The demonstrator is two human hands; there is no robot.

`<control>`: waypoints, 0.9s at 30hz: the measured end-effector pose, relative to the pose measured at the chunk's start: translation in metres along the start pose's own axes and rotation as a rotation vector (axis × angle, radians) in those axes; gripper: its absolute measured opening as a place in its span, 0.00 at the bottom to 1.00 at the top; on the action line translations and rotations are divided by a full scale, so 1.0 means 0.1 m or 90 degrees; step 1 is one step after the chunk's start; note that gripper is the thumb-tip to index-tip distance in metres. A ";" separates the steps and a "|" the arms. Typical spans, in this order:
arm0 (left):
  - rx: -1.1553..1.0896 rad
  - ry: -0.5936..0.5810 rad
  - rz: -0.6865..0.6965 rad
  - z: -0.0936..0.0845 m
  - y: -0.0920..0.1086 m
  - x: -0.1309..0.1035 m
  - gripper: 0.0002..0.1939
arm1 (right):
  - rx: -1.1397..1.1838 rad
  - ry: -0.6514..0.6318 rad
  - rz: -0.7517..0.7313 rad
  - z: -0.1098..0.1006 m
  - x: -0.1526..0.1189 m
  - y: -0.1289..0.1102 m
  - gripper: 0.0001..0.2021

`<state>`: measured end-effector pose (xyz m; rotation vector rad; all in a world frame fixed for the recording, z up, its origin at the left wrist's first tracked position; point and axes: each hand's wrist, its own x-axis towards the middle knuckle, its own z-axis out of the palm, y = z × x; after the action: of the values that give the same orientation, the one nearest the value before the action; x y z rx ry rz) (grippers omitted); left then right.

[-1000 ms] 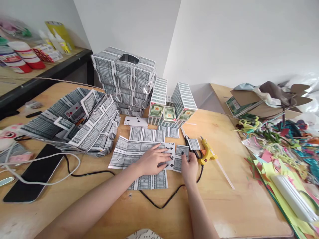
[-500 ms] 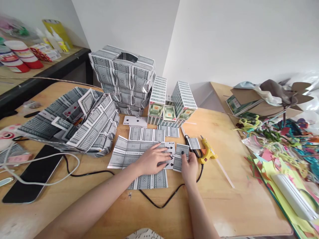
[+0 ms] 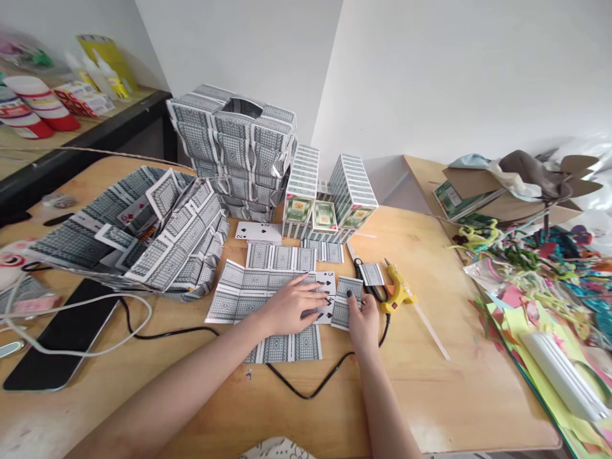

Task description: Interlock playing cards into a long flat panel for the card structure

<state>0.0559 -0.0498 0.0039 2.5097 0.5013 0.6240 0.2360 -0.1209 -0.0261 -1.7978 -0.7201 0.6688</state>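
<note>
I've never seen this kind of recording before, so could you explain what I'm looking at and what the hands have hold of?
There's no machine here, just a person's bare hands. Every picture comes from one camera worn on the head, looking forward and down.

On the wooden table lies a sheet of playing cards, mostly backs up. The left hand lies spread across it, fingertips near the face-up spades at its edge. The right hand has its thumb on a small card panel; whether fingers grip it from beneath is hidden.

To the right is a yellow glue gun. Behind stand stacked card boxes and a boxy card-covered construction; an open one sits left.
</note>
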 end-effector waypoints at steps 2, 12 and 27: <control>-0.001 0.001 0.002 0.00 0.00 0.00 0.15 | -0.012 -0.005 -0.001 -0.01 0.00 -0.01 0.16; 0.002 -0.005 -0.011 -0.02 0.01 0.00 0.15 | -0.010 -0.078 -0.038 -0.01 0.04 -0.12 0.17; 0.045 -0.020 -0.114 0.02 -0.05 0.00 0.26 | -0.079 -0.135 -0.081 -0.01 0.12 -0.24 0.17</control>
<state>0.0554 -0.0466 -0.0002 2.4998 0.7381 0.5052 0.2412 -0.1055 -0.0039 -1.7928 -1.0297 0.7509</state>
